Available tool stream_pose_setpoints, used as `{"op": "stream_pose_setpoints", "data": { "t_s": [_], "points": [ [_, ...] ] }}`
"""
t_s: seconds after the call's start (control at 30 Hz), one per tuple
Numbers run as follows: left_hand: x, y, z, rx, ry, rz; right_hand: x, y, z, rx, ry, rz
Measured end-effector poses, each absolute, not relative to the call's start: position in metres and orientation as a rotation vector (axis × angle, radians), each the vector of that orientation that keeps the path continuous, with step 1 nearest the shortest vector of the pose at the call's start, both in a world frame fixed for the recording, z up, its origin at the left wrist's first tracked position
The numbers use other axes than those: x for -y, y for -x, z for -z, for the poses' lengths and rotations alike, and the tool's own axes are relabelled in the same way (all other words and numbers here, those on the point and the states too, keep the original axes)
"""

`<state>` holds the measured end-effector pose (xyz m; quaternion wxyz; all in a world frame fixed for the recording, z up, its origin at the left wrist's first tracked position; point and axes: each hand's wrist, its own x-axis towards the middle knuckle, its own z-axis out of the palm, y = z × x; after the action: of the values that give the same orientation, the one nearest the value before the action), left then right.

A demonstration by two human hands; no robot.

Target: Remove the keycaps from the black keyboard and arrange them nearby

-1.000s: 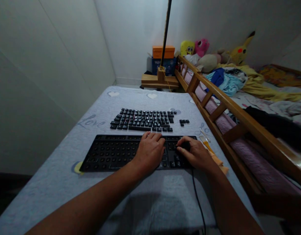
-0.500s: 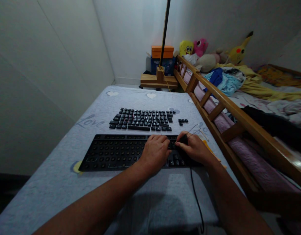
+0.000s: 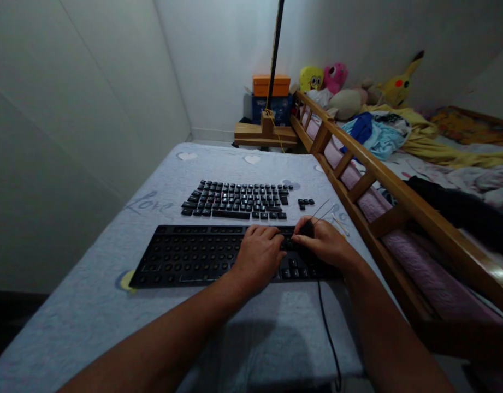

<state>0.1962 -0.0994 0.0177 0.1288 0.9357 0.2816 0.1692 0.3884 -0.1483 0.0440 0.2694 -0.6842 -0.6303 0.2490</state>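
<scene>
A black keyboard point(image 3: 194, 256) lies on the cloth-covered table, most of its left part stripped of keycaps. My left hand point(image 3: 259, 251) rests palm down over its middle, fingers bent and slightly apart, with nothing visible in them. My right hand point(image 3: 323, 243) is closed around a keycap puller point(image 3: 307, 229) with a dark handle. Its thin wire prongs point up and away from the keyboard. The right thumb and fingertip meet low over the navigation keys; whether they pinch a key, I cannot tell. Arrow keys point(image 3: 294, 272) are still seated between my hands.
Behind the keyboard, loose keycaps point(image 3: 238, 199) lie in keyboard order, with a small separate group point(image 3: 305, 203) at right. White cotton swabs point(image 3: 341, 225) lie beyond my right hand. A cable point(image 3: 328, 333) runs toward me. A wooden bed rail point(image 3: 374, 174) borders the table's right side.
The right hand and keycap puller have shifted very slightly, and the wire prongs have tilted a little to the left. My left hand stays in place on the keyboard.
</scene>
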Motion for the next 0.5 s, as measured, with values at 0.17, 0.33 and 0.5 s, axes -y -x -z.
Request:
{"op": "stream_pose_setpoints", "data": {
  "t_s": [0.17,0.33,0.5],
  "points": [
    [0.1,-0.197,-0.014,-0.832,-2.617,-0.642,0.156,-0.375,-0.048,1.689,1.762,-0.668],
    [0.098,-0.197,-0.015,-0.833,-2.611,-0.688,0.158,-0.368,-0.047,1.711,1.705,-0.623],
    [0.098,-0.196,-0.016,-0.86,-2.582,-0.745,0.159,-0.366,-0.043,1.707,1.661,-0.557]
  ]
}}
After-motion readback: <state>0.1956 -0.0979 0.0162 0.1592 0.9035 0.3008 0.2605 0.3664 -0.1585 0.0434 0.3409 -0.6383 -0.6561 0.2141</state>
